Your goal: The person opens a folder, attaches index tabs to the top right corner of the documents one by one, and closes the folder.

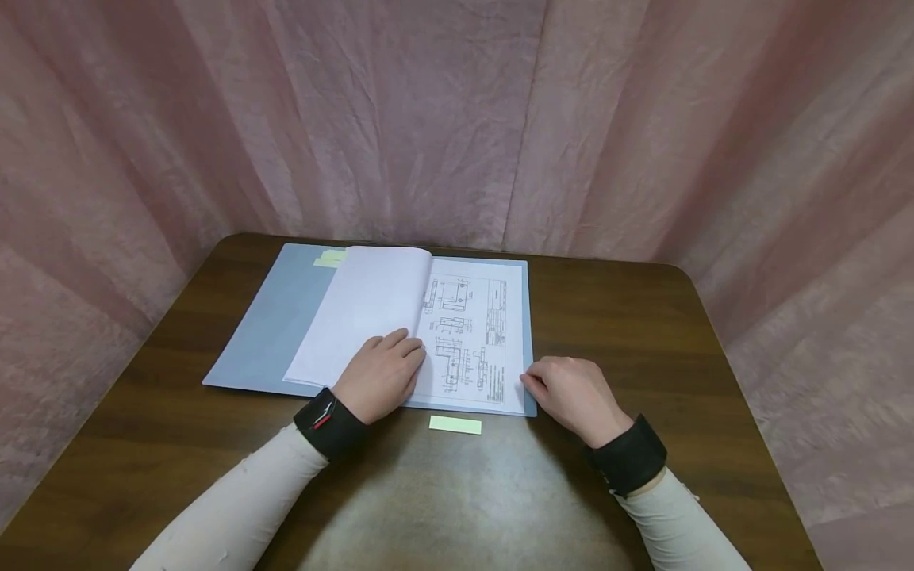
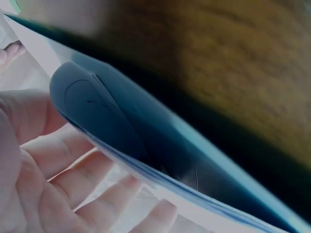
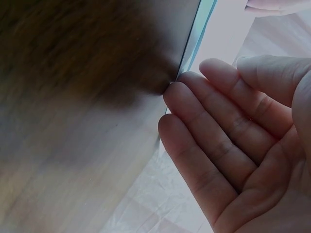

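Observation:
A light blue folder [image 1: 250,341] lies spread on the wooden table, holding a stack of white sheets. Several sheets [image 1: 357,309] are turned over to the left, bending in a rounded fold; the left wrist view shows this curl [image 2: 92,102] from its end. My left hand [image 1: 382,377] rests flat on the turned sheets beside the fold, fingers extended. To its right lies a sheet with technical drawings [image 1: 510,357], printed sideways. My right hand [image 1: 574,396] is at the folder's lower right corner, fingertips right at the edge. Its fingers [image 3: 209,121] are loosely bent and hold nothing.
A pale green paper strip [image 1: 455,425] lies on the table [image 1: 607,309] just below the folder. More green strips [image 1: 330,258] sit at the folder's upper left, partly under the turned sheets. A pink curtain [image 1: 457,119] hangs behind the table and along its sides.

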Action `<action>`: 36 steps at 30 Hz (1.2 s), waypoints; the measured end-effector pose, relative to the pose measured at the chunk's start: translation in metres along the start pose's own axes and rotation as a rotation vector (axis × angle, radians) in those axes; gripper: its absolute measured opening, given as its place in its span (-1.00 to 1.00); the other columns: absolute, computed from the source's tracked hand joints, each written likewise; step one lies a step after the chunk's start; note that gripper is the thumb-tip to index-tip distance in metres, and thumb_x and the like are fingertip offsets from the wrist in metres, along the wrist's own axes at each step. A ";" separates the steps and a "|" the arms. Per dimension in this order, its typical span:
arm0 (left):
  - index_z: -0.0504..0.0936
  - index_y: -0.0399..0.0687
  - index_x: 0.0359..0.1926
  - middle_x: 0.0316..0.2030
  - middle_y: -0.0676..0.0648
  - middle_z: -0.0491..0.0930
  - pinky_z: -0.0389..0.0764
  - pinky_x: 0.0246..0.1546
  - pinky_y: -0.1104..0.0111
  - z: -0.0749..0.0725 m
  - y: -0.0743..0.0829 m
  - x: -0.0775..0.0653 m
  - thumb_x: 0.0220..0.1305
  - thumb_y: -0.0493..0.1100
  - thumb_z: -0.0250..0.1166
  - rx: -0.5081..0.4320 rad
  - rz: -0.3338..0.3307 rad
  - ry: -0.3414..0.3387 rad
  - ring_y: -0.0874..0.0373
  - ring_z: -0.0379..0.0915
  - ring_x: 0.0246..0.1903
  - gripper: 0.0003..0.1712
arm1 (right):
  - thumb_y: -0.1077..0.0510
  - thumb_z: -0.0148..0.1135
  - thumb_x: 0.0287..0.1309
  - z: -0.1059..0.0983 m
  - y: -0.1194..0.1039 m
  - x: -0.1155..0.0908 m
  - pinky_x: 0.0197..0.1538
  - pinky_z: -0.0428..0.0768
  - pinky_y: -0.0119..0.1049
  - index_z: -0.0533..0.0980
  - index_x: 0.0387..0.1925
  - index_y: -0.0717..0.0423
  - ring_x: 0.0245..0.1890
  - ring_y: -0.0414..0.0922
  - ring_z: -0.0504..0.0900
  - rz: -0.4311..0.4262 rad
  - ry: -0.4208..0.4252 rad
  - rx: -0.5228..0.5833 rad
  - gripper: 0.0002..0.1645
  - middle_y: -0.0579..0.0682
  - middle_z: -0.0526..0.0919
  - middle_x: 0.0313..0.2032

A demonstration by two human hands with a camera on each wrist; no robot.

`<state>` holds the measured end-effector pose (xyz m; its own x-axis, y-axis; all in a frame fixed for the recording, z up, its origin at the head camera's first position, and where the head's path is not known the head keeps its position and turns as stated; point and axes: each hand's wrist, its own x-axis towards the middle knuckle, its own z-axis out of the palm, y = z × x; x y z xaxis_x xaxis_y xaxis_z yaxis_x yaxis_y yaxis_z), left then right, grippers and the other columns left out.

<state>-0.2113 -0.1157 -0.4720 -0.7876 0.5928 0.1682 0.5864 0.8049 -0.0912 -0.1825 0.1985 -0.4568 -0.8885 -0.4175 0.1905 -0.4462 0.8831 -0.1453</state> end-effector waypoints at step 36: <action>0.69 -0.04 0.05 -0.03 -0.05 0.64 0.44 0.09 0.09 -0.008 0.016 0.002 0.20 -0.02 0.40 -0.051 0.062 0.089 0.00 0.48 0.00 -0.60 | 0.00 0.36 0.19 0.001 -0.001 -0.002 -0.60 0.26 -0.36 0.72 -0.40 -0.05 -0.70 -0.26 0.29 -0.019 0.012 -0.017 -0.85 -0.24 0.33 -0.70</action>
<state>-0.2017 -0.1020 -0.4655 -0.7306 0.6352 0.2504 0.6445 0.7627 -0.0541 -0.1808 0.1982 -0.4581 -0.8786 -0.4313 0.2051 -0.4606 0.8788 -0.1249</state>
